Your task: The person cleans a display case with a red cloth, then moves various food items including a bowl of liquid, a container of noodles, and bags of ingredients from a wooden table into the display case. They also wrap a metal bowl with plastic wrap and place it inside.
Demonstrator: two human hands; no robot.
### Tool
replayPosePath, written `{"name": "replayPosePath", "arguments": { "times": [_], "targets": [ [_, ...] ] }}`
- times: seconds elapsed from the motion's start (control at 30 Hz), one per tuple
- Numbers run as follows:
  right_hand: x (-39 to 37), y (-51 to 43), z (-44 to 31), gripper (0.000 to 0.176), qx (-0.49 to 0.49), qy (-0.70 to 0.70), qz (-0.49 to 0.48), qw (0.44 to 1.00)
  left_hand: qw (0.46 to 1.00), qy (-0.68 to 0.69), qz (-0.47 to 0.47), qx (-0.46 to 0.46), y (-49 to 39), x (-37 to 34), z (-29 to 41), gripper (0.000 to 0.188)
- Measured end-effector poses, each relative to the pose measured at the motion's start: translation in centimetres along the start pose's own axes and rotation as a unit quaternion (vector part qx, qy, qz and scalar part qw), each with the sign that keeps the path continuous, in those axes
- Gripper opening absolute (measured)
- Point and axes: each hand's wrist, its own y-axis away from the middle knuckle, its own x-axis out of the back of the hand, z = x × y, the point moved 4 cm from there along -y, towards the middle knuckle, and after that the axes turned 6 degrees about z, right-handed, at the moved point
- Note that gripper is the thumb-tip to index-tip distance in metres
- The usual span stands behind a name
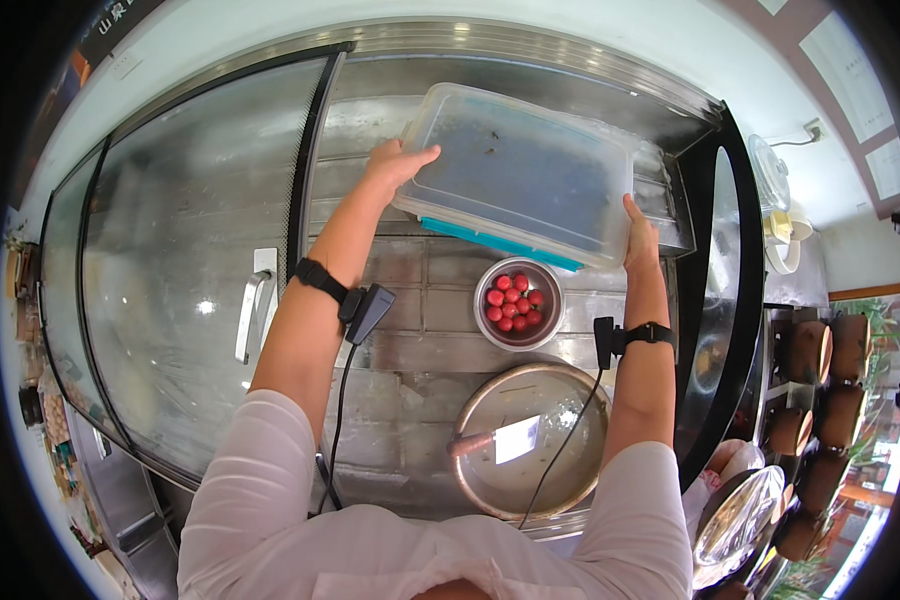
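Both my hands grip a clear lidded plastic storage box (517, 176) with a turquoise latch (502, 244) along its near side. My left hand (397, 166) holds its left end, thumb over the lid. At the right end my right hand (639, 234) clasps the other side. The box is tilted over the back of a metal display case; its contents are blurred behind the cloudy plastic. Just nearer to me stands a steel bowl (481, 330) of small red round fruits or vegetables (511, 296). Closer still, a cleaver (516, 439) lies on a large round board or tray (562, 480).
A sliding glass door (195, 225) with a handle (249, 319) covers the case's left part. A black-framed side panel (727, 300) bounds it on the right. Outside stand several brown pots (802, 352) on shelves and a film-wrapped bowl (742, 517). Cables hang from both wrist devices.
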Motion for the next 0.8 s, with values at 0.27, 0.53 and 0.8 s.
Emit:
{"name": "replayPosePath", "arguments": {
  "times": [0.27,0.53,0.8],
  "targets": [
    [-0.2,1.0,1.9,0.062,-0.059,-0.151,-0.123,0.979,0.984,0.14,-0.022,0.107,-1.4,-0.2,-1.5,0.084],
    [0.3,3.4,1.2,0.061,0.007,-0.048,0.052,0.997,0.998,-0.011,0.044,-0.052,0.1,1.1,0.0,0.074],
    [0.7,3.7,0.4,0.056,0.09,0.12,0.102,0.983,0.991,0.001,0.098,-0.088,0.4,1.0,-0.8,0.064]
  ]
}}
